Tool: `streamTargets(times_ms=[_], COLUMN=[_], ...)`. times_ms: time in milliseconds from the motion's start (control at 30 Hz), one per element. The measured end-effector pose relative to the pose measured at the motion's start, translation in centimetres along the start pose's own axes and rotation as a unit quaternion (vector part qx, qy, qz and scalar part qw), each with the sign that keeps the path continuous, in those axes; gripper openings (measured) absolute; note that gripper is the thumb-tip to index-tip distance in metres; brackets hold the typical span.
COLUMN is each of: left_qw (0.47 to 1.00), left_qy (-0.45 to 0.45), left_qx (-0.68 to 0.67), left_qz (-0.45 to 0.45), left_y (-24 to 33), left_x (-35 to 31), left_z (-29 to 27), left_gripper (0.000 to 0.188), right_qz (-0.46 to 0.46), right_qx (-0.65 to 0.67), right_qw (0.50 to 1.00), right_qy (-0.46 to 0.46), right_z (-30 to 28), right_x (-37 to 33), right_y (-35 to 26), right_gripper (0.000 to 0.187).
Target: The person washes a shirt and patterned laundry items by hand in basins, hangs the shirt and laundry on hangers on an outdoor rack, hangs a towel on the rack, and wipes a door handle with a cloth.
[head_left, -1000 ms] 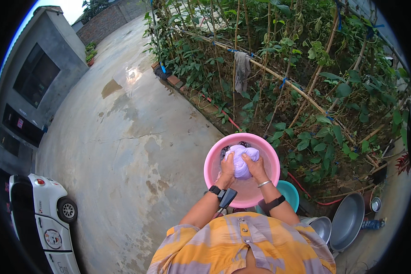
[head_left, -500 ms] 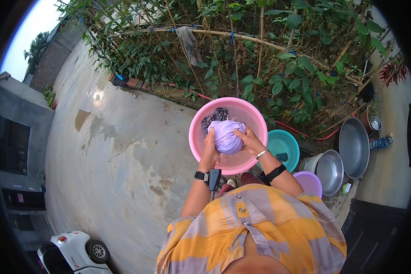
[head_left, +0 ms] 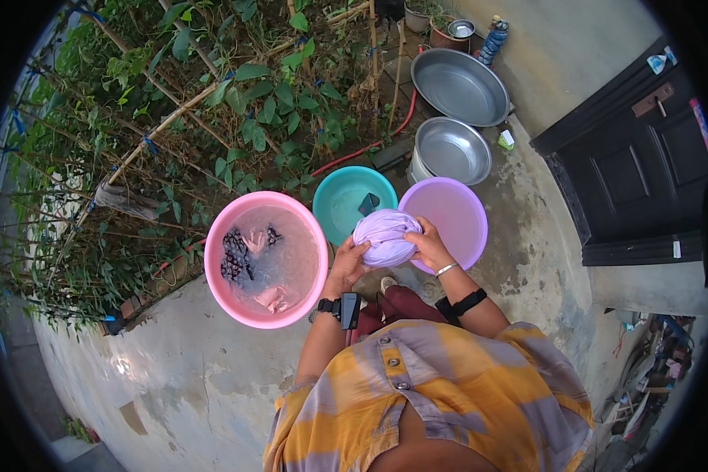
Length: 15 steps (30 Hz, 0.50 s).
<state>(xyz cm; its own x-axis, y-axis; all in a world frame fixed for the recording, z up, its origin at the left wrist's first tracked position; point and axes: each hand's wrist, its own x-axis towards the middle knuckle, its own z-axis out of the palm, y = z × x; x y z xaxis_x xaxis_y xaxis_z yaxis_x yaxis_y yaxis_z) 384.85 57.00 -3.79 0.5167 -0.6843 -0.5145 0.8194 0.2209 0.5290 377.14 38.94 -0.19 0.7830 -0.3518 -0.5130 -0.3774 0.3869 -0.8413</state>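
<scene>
A bundled lavender cloth [head_left: 385, 237] is held between my two hands, in front of my legs. My left hand [head_left: 348, 263] grips its left side, and my right hand [head_left: 430, 245] grips its right side with the thumb on top. The bundle overlaps the near edges of a teal basin [head_left: 330, 193] and a purple basin [head_left: 466, 224]. To the left stands a pink basin [head_left: 212, 267] of cloudy water, with a dark patterned cloth [head_left: 234, 256] and pink cloth [head_left: 271, 300] in it. A small dark piece [head_left: 369, 204] lies in the teal basin.
Two metal basins stand beyond the purple one: a smaller one [head_left: 454, 151] and a large one [head_left: 460, 86]. A red hose [head_left: 346, 160] runs along the garden bed's edge. Bamboo poles and climbing plants [head_left: 267, 102] fill the far left. A dark door [head_left: 629, 165] is at right.
My hands have lifted the lavender cloth out from over the pink basin and carried it right, to the teal and purple basins. The view has turned to the right.
</scene>
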Motion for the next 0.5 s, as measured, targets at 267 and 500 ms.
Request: streamTargets(times_ms=[267, 500], left_qw=[0.993, 0.964], left_qy=[0.046, 0.213], left_qx=[0.041, 0.113], left_qz=[-0.103, -0.11], left_y=[-11.9, -18.4], left_x=[11.6, 21.0], left_z=[8.4, 15.0], left_gripper=[0.028, 0.03], right_qz=[0.068, -0.004], right_qx=[0.014, -0.169], right_qw=[0.976, 0.97], right_qy=[0.206, 0.175], right_z=[-15.6, -29.8], right_x=[0.1, 6.9], right_y=[0.9, 4.5], right_gripper=[0.045, 0.034])
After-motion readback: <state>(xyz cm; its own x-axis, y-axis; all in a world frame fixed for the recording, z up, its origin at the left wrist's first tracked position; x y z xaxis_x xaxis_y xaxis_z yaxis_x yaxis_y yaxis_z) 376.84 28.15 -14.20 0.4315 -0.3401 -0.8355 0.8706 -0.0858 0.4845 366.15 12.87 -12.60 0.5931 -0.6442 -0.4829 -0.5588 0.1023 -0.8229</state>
